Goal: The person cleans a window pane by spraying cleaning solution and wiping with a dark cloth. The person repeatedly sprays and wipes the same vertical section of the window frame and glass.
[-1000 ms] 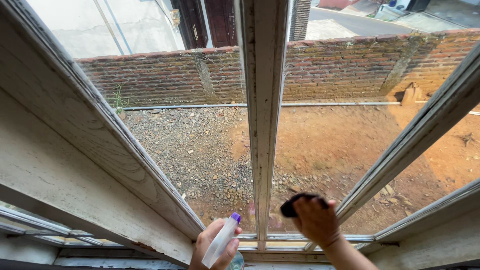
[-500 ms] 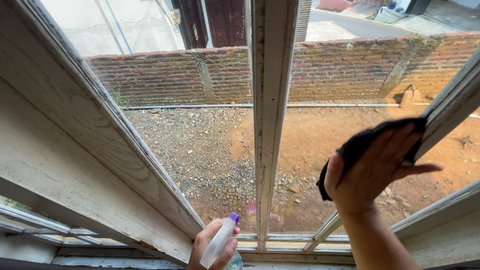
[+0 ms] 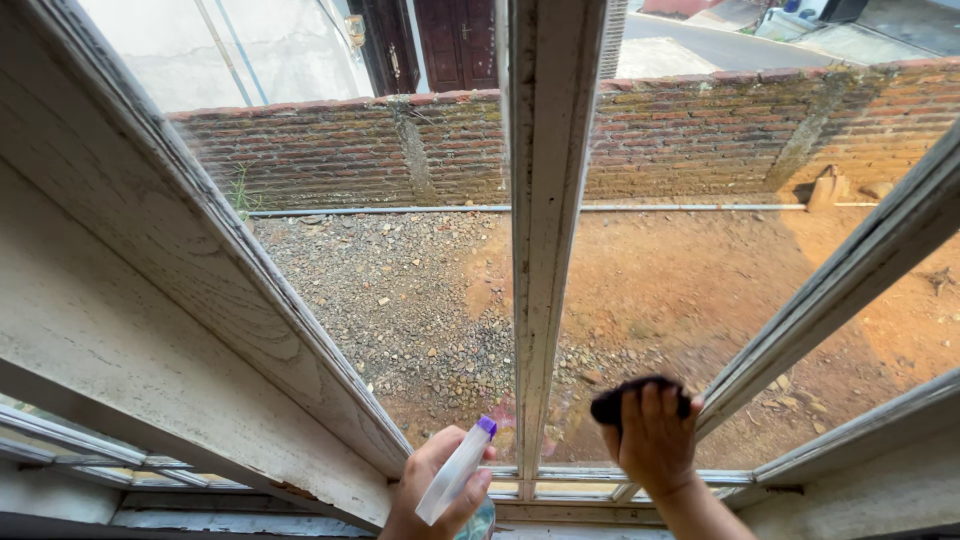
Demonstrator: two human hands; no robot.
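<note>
My right hand (image 3: 657, 440) presses a dark cloth (image 3: 612, 397) flat against the lower part of the right glass pane (image 3: 660, 300), just right of the white centre mullion (image 3: 545, 230). Only the cloth's top edge shows above my fingers. My left hand (image 3: 425, 495) grips a clear spray bottle (image 3: 455, 472) with a purple nozzle, held low at the bottom of the left pane, nozzle tilted up and to the right. The bottle's lower body is hidden by my hand.
Worn white wooden frame bars run diagonally at the left (image 3: 170, 250) and right (image 3: 850, 270). Through the glass lie gravel (image 3: 400, 300), bare red earth (image 3: 700, 280), a brick wall (image 3: 700, 130) and a dark door (image 3: 455, 40).
My right hand with the cloth swept up to the right of the pane, then came back down to its lower left. The left hand with the bottle stayed put.
</note>
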